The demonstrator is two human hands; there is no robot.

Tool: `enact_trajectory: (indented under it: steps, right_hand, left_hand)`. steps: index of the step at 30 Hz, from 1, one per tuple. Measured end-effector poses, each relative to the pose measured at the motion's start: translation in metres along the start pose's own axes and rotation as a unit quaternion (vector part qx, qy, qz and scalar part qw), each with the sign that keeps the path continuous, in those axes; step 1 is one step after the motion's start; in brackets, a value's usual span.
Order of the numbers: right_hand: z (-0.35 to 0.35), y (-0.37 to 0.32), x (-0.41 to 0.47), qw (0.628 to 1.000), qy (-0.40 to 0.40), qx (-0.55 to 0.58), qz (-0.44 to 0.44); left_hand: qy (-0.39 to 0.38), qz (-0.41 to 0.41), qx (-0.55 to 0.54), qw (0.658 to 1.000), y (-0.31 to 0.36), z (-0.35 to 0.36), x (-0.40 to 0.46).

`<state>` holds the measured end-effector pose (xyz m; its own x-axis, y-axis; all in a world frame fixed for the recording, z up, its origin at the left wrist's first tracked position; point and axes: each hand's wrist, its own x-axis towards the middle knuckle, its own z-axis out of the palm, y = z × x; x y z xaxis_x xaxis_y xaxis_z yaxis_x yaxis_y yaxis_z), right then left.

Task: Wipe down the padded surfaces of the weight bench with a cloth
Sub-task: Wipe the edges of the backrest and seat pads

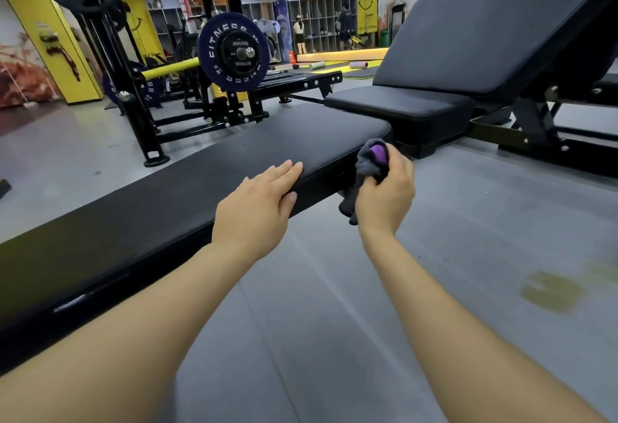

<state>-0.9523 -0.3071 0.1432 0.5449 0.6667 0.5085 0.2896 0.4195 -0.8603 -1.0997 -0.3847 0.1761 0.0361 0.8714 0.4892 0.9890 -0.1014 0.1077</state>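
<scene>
Head cam is looking down along a long flat black bench pad that's running from the lower left up toward the middle of the shot. The left hand is lying flat on the near edge of that pad, fingers straight and together on top, thumb hooking down over the side. The right hand is hanging just off the pad's edge, over the grey floor, with its fingers curled tight around a bunched-up grey cloth that's showing a bit of purple at the top. One tail of the cloth is dangling below the fist, right beside the side of the pad, though I can't tell if it's actually touching.

Just past the far end of the flat pad, a second bench is sitting with a short seat pad and a big backrest tilting up toward the top right. Off to the left, a rack is carrying a blue weight plate on a bar end. Way in the back, cubby shelves are lining the wall and yellow pillars are standing on the left. A yellowish stain is showing on the floor at the right.
</scene>
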Motion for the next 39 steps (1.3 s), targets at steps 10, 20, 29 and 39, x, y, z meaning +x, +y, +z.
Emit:
enact_trajectory:
  steps: [10,20,29,39]
  right_hand:
    - [-0.004,-0.006,-0.032,0.986,-0.105,-0.022,-0.126]
    - [0.006,-0.015,-0.021,0.999,-0.004,-0.043,-0.021]
    - [-0.019,-0.003,0.034,0.995,-0.024,-0.065,0.076]
    - [-0.008,-0.011,-0.024,0.980,-0.123,-0.041,-0.148]
  left_hand:
    - [0.005,-0.006,0.011,1.000,0.000,0.001,0.000]
    - [0.001,0.001,0.011,1.000,-0.001,0.001,0.000]
    - [-0.010,-0.005,0.007,1.000,0.003,-0.003,-0.001]
    - [-0.014,-0.016,0.018,1.000,0.004,-0.004,-0.001]
